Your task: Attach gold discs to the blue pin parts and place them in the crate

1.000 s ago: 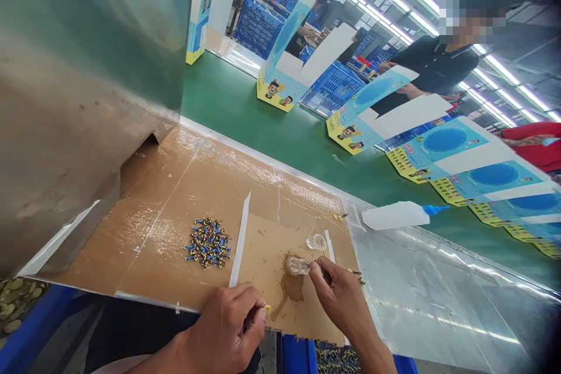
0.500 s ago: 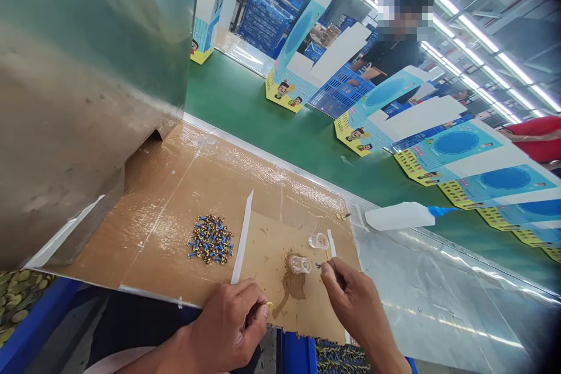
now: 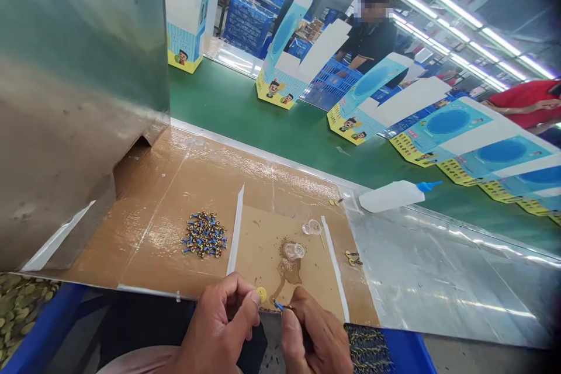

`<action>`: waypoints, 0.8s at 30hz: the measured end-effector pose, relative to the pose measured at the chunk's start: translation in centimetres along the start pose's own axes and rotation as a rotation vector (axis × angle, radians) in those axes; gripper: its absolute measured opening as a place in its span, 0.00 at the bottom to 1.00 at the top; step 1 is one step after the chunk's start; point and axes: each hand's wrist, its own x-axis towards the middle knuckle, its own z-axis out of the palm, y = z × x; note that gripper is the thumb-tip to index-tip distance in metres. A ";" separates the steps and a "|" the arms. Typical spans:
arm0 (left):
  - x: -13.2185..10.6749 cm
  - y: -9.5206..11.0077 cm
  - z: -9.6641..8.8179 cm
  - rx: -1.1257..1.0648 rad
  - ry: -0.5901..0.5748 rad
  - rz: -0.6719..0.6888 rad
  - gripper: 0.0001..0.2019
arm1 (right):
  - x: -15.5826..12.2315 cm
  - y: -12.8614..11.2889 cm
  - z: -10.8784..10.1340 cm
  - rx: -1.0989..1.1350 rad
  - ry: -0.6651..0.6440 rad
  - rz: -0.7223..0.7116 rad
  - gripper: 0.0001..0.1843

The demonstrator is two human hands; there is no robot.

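Yellow disc (image 3: 262, 294) in left hand (image 3: 221, 327), blue-tipped piece (image 3: 279, 306) in right hand (image 3: 313, 336)

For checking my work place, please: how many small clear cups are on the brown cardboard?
2. One small clear cup sits at the top of the brown smear on the cardboard sheet; the other small clear cup is just beyond it. Others may be hidden behind the hands.
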 end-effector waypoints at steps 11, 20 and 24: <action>-0.8 0.6 0.9 -0.107 0.053 0.021 0.29 | 0.1 0.1 1.1 -0.008 0.045 -0.108 0.14; -0.7 0.1 0.8 -0.090 0.035 0.017 0.27 | 0.0 0.6 1.2 -0.017 0.007 -0.118 0.15; -0.6 0.1 0.7 -0.068 0.051 0.040 0.27 | 0.0 0.7 1.3 -0.026 -0.011 -0.131 0.15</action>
